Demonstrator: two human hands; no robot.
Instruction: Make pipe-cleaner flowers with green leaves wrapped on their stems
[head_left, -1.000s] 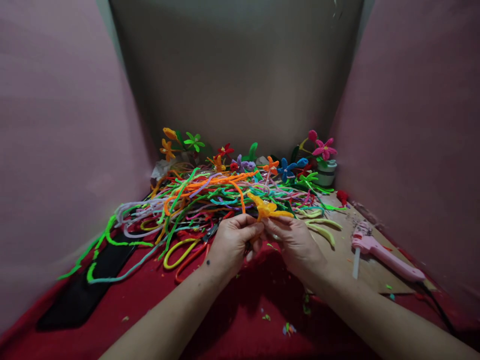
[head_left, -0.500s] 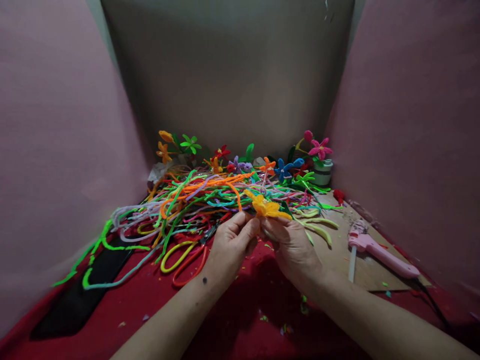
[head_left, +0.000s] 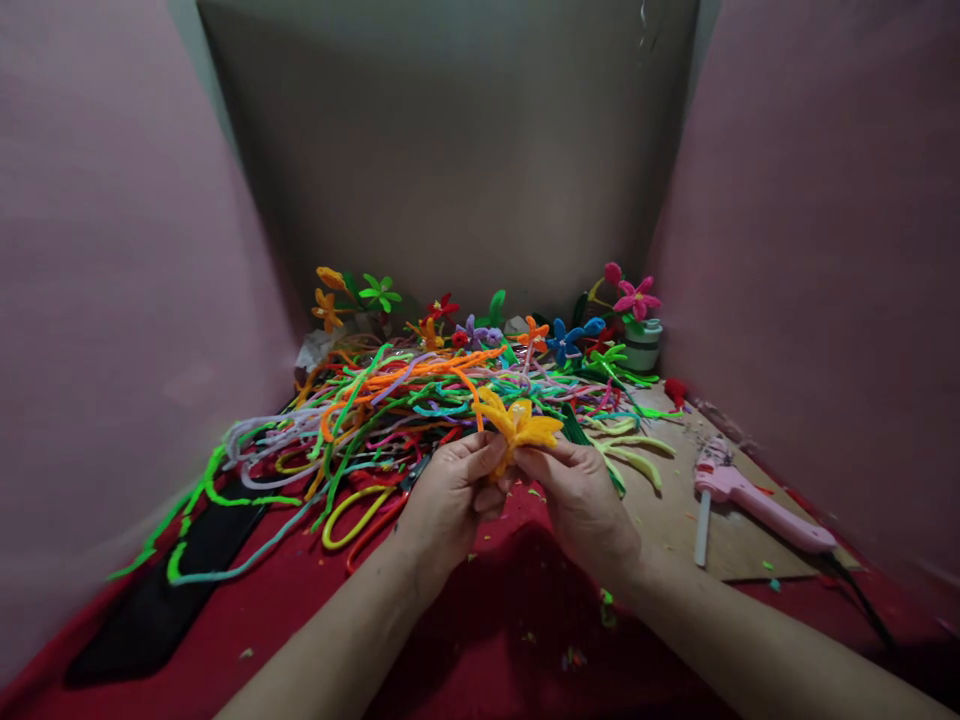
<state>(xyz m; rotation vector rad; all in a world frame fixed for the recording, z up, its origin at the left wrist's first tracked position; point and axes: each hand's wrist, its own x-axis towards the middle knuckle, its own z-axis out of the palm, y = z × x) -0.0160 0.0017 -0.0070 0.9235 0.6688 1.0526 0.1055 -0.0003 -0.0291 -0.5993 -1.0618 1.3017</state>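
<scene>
A yellow pipe-cleaner flower (head_left: 519, 422) is held up between both hands, its petals spread and a pale centre facing up. My left hand (head_left: 459, 480) is closed, pinching the flower's underside on the left. On the other side, my right hand (head_left: 581, 490) is closed too, thumb and fingertips gripping the base of the right petals. The flower's stem, if any, is hidden by the fingers. Beyond the hands spreads a tangled heap of coloured pipe cleaners (head_left: 405, 385). Scissors with yellow and red handles (head_left: 358, 517) lie beside my left wrist, partly covered by it.
A pink glue gun (head_left: 765, 500) with a stick in it rests on a brown board (head_left: 675, 520) at right. Finished flowers, including a blue one (head_left: 566, 342), and a small pot (head_left: 643, 345) stand at the back. A black flat object (head_left: 165, 600) lies left on the red cloth (head_left: 300, 640).
The flower has tilted and shifted slightly left, so its petals and centre show more. My left fingers have curled further under it. The things on the table stay in place.
</scene>
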